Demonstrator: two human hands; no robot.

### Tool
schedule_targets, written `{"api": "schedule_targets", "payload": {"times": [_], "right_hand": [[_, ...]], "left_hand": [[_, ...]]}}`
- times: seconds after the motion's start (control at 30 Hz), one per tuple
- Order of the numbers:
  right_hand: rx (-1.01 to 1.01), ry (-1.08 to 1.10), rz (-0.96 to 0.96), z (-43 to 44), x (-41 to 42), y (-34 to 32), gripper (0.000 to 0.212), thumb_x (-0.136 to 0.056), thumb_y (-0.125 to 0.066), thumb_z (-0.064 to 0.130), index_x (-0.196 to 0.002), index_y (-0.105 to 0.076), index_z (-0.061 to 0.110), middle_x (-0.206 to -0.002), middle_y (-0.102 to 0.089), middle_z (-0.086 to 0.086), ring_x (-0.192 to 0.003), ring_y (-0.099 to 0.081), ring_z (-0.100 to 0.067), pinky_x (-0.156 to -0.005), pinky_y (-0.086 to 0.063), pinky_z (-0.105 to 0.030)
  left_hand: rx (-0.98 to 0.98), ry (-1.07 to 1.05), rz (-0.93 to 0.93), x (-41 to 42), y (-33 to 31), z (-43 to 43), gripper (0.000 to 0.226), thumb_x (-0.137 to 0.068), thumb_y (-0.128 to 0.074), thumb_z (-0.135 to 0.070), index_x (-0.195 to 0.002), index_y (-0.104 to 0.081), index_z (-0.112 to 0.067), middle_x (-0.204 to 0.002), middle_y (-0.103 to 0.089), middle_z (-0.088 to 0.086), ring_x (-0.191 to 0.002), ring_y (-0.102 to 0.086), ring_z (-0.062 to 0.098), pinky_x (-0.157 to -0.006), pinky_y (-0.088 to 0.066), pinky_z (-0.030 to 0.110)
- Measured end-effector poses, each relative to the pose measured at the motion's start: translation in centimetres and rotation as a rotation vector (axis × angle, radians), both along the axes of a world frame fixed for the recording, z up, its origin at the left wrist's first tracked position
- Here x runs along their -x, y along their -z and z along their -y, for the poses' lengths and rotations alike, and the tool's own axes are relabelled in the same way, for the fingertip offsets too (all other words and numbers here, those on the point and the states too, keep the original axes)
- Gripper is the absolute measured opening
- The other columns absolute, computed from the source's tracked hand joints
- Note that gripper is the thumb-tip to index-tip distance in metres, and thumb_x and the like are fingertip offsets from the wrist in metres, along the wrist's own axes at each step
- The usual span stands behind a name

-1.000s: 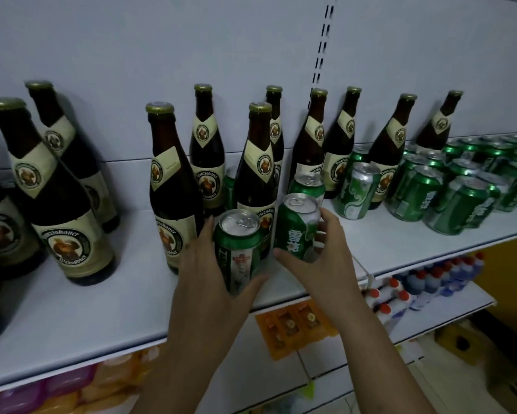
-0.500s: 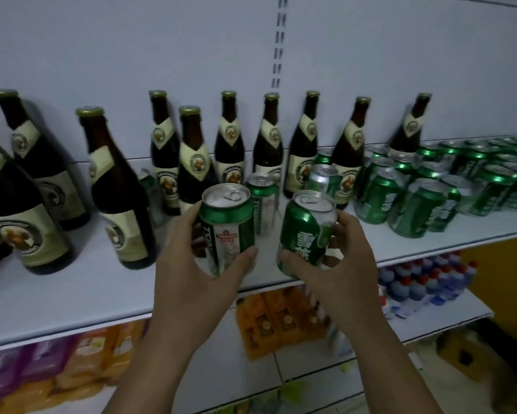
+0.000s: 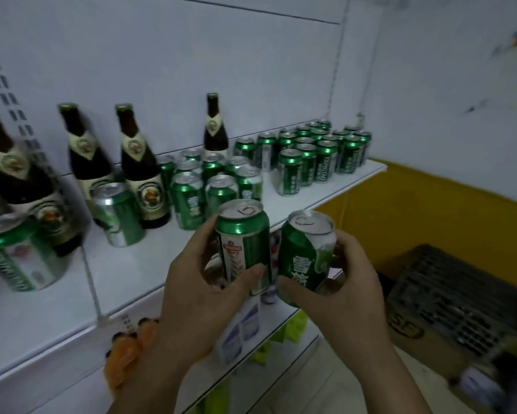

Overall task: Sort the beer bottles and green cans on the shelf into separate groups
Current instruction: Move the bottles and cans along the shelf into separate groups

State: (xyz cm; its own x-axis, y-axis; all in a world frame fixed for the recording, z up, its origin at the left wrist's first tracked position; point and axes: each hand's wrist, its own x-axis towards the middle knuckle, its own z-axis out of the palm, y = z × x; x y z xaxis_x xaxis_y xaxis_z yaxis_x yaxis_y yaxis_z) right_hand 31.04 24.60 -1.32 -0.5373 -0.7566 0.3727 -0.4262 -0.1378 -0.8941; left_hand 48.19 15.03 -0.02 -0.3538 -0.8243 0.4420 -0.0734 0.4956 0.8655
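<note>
My left hand [image 3: 203,294] has its fingers [image 3: 252,271] curled round a green-and-white can [image 3: 243,243], and my right hand [image 3: 349,285] grips a darker green can [image 3: 306,255]. Both cans are held off the shelf [image 3: 149,264], just past its front edge and nearly touching. The can group [image 3: 308,162] stands far right, with one beer bottle [image 3: 216,135] among it. The risk, as I judge it: reaching in with both hands full, I clip the front cans and topple them — or knock my two together and drop one.

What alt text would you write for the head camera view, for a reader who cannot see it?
The left hand grips a red-logo can and the right hand a green can, before a white shelf holding brown bottles and more green cans.
</note>
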Motion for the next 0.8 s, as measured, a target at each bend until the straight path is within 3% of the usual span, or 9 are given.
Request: {"api": "schedule_targets", "payload": {"times": [0.13, 0.27, 0.33, 0.47, 0.57, 0.67, 0.8], "right_hand": [[-0.016, 0.086, 0.001, 0.3, 4.6, 0.6, 0.088, -0.064, -0.089, 0.052, -0.14, -0.048, 0.039, -0.135, -0.056, 0.016, -0.124, -0.057, -0.012, -0.092, -0.057, -0.036], [-0.019, 0.154, -0.035, 2.2, 9.1, 0.7, 0.079, -0.067, -0.091, 0.041, -0.135, -0.051, 0.04, -0.129, -0.057, 0.02, -0.116, -0.055, 0.003, -0.084, -0.052, -0.013], [-0.026, 0.177, -0.05, 3.8, 11.2, 0.4, 0.079, -0.068, -0.091, 0.04, -0.135, -0.05, 0.039, -0.127, -0.057, 0.021, -0.114, -0.055, 0.006, -0.081, -0.05, -0.009], [-0.015, 0.188, -0.08, 7.4, 14.6, -0.5, 0.075, -0.071, -0.09, 0.038, -0.135, -0.052, 0.038, -0.126, -0.058, 0.021, -0.114, -0.055, 0.008, -0.085, -0.052, -0.016], [0.018, 0.158, -0.085, 9.6, 15.8, -1.2, 0.072, -0.07, -0.089, 0.041, -0.132, -0.052, 0.042, -0.121, -0.059, 0.028, -0.112, -0.057, 0.01, -0.082, -0.053, -0.013], [0.048, 0.068, -0.051, 11.7, 16.1, -1.8, 0.071, -0.07, -0.087, 0.041, -0.133, -0.053, 0.04, -0.119, -0.06, 0.033, -0.111, -0.059, 0.011, -0.084, -0.052, -0.01], [0.05, -0.08, -0.027, 14.9, 16.1, -2.7, 0.075, -0.065, -0.088, 0.041, -0.132, -0.055, 0.031, -0.117, -0.065, 0.024, -0.109, -0.063, 0.004, -0.082, -0.057, -0.017]], "left_hand": [[-0.008, 0.069, -0.006, 5.8, 0.0, 1.1, 0.09, -0.066, -0.079, -0.046, -0.149, -0.047, -0.034, -0.134, -0.062, -0.022, -0.123, -0.058, -0.004, -0.095, -0.058, 0.026], [-0.004, 0.137, -0.024, 11.1, 0.4, 3.9, 0.079, -0.077, -0.085, -0.022, -0.142, -0.047, -0.044, -0.131, -0.062, -0.025, -0.124, -0.058, -0.003, -0.092, -0.058, 0.025], [0.011, 0.163, -0.032, 13.4, 0.5, 5.6, 0.079, -0.079, -0.085, -0.017, -0.145, -0.048, -0.039, -0.132, -0.062, -0.022, -0.125, -0.058, -0.001, -0.09, -0.058, 0.022], [0.062, 0.162, -0.074, 17.0, -0.3, 8.8, 0.081, -0.079, -0.084, -0.022, -0.143, -0.042, -0.048, -0.135, -0.057, -0.028, -0.126, -0.053, -0.008, -0.092, -0.051, 0.011], [0.098, 0.123, -0.081, 18.1, -1.2, 10.4, 0.082, -0.079, -0.082, -0.029, -0.146, -0.039, -0.047, -0.137, -0.054, -0.03, -0.129, -0.05, -0.009, -0.095, -0.047, 0.009], [0.127, 0.058, -0.068, 18.1, -2.0, 11.5, 0.083, -0.08, -0.084, -0.022, -0.146, -0.039, -0.044, -0.137, -0.054, -0.029, -0.128, -0.049, -0.011, -0.093, -0.045, 0.005], [0.153, -0.066, -0.04, 16.4, -3.1, 12.2, 0.083, -0.08, -0.083, -0.029, -0.149, -0.04, -0.044, -0.14, -0.053, -0.03, -0.129, -0.049, -0.01, -0.096, -0.048, 0.01]]}}
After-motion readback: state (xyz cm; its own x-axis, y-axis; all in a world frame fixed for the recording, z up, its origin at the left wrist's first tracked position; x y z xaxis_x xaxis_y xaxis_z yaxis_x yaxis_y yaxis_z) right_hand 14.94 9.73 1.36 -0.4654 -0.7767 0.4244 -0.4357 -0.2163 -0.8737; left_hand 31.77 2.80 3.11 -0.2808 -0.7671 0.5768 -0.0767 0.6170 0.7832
